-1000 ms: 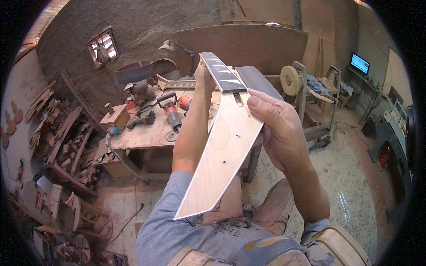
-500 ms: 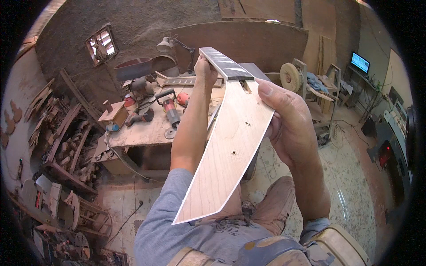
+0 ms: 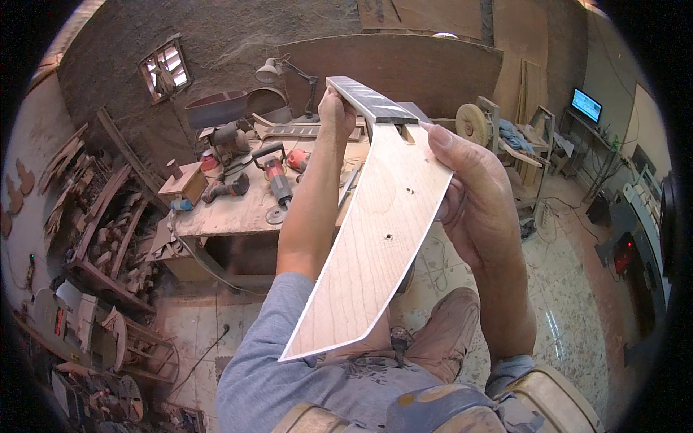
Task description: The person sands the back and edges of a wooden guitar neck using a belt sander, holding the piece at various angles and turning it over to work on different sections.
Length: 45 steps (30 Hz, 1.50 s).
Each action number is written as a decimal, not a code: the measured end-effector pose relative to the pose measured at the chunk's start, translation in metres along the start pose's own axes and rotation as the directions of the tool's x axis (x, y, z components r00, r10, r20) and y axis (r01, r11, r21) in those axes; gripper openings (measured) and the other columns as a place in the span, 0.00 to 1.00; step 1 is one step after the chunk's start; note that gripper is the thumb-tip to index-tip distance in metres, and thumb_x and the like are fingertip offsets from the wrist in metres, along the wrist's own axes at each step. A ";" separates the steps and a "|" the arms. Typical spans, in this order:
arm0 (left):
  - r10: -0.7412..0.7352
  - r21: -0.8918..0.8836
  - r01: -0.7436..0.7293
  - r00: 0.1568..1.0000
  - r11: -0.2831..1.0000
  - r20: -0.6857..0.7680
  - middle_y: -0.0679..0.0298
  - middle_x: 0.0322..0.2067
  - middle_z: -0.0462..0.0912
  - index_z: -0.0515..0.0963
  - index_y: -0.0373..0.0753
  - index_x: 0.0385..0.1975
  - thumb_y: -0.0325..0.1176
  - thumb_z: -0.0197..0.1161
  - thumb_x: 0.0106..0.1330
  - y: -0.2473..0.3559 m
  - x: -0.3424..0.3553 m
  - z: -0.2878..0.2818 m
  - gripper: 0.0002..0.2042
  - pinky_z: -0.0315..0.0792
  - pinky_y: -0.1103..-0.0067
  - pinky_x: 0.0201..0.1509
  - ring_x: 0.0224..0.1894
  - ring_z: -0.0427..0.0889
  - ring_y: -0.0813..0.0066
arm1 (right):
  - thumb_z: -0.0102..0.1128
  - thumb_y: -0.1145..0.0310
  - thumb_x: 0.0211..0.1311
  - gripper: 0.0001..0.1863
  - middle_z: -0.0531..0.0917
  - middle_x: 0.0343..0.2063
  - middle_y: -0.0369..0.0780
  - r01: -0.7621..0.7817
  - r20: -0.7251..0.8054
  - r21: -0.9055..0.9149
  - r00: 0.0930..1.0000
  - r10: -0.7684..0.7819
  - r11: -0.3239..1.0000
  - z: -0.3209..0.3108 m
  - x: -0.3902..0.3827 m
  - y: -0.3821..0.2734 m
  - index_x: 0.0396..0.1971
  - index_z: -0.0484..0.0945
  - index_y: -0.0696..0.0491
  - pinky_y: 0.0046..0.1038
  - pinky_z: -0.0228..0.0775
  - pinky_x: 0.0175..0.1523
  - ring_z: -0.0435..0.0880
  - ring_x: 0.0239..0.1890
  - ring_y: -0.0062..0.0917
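Observation:
I hold up a guitar neck lengthwise in front of me. Its dark fretboard (image 3: 364,97) with pale angular inlays runs away from me; the pale wooden headstock (image 3: 364,263), a pointed angular shape with white edging, small holes and a slot by the fretboard, faces up close to me. My left hand (image 3: 333,110) is closed round the far end of the neck, its fingers partly hidden. My right hand (image 3: 465,180) grips the right edge of the headstock near the fretboard, thumb on top and fingers curled underneath.
Beyond is a dusty workbench (image 3: 216,227) with a red-grey power tool (image 3: 276,180), a drill (image 3: 225,189), a lamp (image 3: 268,71) and a wooden box (image 3: 182,186). A wooden stand with a round disc (image 3: 471,125) is at right, a monitor (image 3: 586,105) behind it, stacked offcuts (image 3: 105,238) at left.
The neck has risen slightly and shifted right at the fretboard joint, tilting a little, with my right hand moving up and right along with it. Both hands keep their grip.

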<state>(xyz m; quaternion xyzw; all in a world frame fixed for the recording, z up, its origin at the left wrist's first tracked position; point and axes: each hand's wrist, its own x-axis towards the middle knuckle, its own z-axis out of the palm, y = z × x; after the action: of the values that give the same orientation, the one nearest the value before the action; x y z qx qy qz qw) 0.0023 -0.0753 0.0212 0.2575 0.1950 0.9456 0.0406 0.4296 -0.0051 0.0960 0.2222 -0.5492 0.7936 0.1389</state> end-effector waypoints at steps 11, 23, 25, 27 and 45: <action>-0.153 0.127 0.137 0.980 0.982 0.127 0.61 0.42 0.82 0.72 0.38 0.53 0.33 0.42 0.82 0.016 -0.023 0.021 0.11 0.84 0.66 0.50 0.43 0.85 0.65 | 0.60 0.57 0.72 0.31 0.86 0.43 0.46 -0.068 -0.029 -0.035 0.997 0.067 0.997 0.002 -0.007 0.001 0.61 0.71 0.70 0.25 0.89 0.40 0.90 0.39 0.22; -0.090 0.133 0.082 0.994 0.988 0.056 0.57 0.37 0.84 0.77 0.36 0.50 0.40 0.44 0.82 0.018 -0.027 0.031 0.17 0.83 0.72 0.40 0.36 0.85 0.69 | 0.55 0.70 0.66 0.35 0.82 0.55 0.45 -0.252 -0.145 0.119 0.952 0.268 0.960 -0.032 -0.052 0.057 0.72 0.61 0.66 0.23 0.78 0.57 0.85 0.52 0.22; -0.049 0.131 0.042 0.997 0.990 0.053 0.56 0.38 0.83 0.75 0.36 0.54 0.46 0.40 0.84 0.023 -0.021 0.020 0.21 0.82 0.70 0.42 0.37 0.84 0.69 | 0.53 0.70 0.65 0.35 0.82 0.56 0.44 -0.271 -0.175 0.187 0.937 0.304 0.944 -0.040 -0.058 0.072 0.72 0.62 0.65 0.23 0.77 0.58 0.85 0.52 0.23; -0.015 0.136 0.006 0.998 0.991 0.067 0.54 0.41 0.84 0.75 0.35 0.55 0.46 0.41 0.84 0.027 -0.018 0.011 0.21 0.82 0.69 0.42 0.38 0.84 0.68 | 0.48 0.67 0.65 0.35 0.83 0.45 0.40 -0.298 -0.272 0.213 0.896 0.350 0.930 -0.040 -0.063 0.079 0.72 0.63 0.62 0.24 0.80 0.49 0.84 0.41 0.22; 0.052 0.208 -0.079 0.990 0.975 0.132 0.64 0.40 0.82 0.78 0.34 0.52 0.43 0.63 0.76 0.022 -0.058 0.083 0.17 0.75 0.74 0.49 0.42 0.79 0.75 | 0.44 0.62 0.58 0.32 0.78 0.32 0.40 -0.306 -0.196 0.532 0.862 0.467 0.789 -0.098 -0.101 0.108 0.62 0.72 0.63 0.22 0.60 0.15 0.68 0.17 0.21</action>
<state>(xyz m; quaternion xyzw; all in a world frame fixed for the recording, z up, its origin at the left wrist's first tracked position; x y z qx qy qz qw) 0.0946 -0.0769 0.0688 0.3256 0.2836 0.9019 -0.0065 0.4469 0.0502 -0.0721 0.0003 -0.3375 0.9413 -0.0022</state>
